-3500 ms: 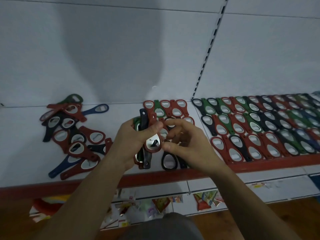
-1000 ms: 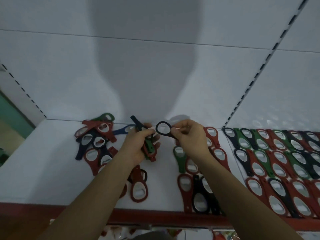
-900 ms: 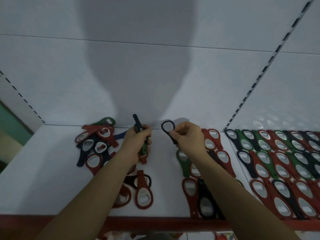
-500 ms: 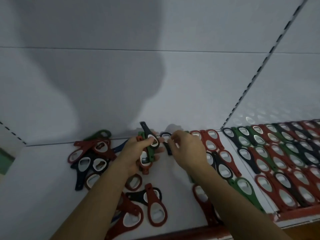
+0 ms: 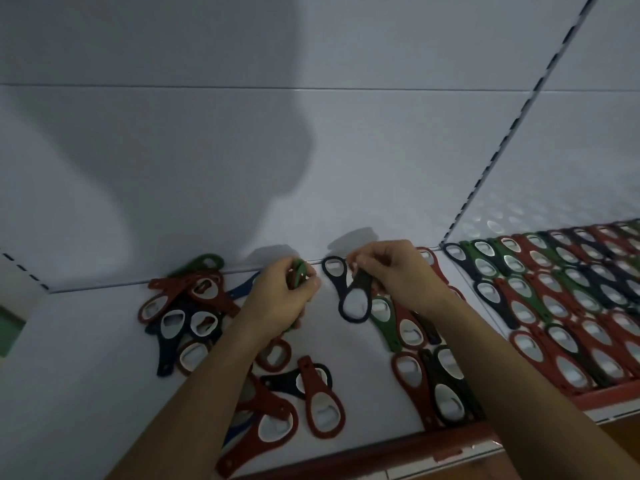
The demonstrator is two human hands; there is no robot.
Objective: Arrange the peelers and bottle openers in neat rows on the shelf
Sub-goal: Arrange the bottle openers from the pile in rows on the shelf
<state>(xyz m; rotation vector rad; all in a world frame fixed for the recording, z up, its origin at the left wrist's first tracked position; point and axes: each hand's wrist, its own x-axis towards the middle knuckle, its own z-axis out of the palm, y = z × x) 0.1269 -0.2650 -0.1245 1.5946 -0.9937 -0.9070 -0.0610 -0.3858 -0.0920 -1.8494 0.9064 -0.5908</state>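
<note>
My left hand (image 5: 280,299) grips a small bundle of bottle openers (image 5: 298,271), green and red ones showing above its fingers. My right hand (image 5: 398,271) pinches the handle of a black bottle opener (image 5: 355,301) whose loop end lies low on the white shelf (image 5: 86,358). A dark blue opener (image 5: 334,271) lies at the back wall just left of it. Right of my right hand, short rows of red, green and black openers (image 5: 405,327) lie on the shelf. A loose heap of openers (image 5: 187,306) sits to the left.
Several loose openers (image 5: 322,400) lie near the red front edge (image 5: 381,448) under my left forearm. On the right shelf bay, past the slotted upright (image 5: 502,143), neat rows of openers (image 5: 571,299) fill the surface. The white back wall stands close behind.
The dark blue opener that my right hand held now lies at the back wall. My right hand has taken a black opener from the bundle. The view shifted slightly.
</note>
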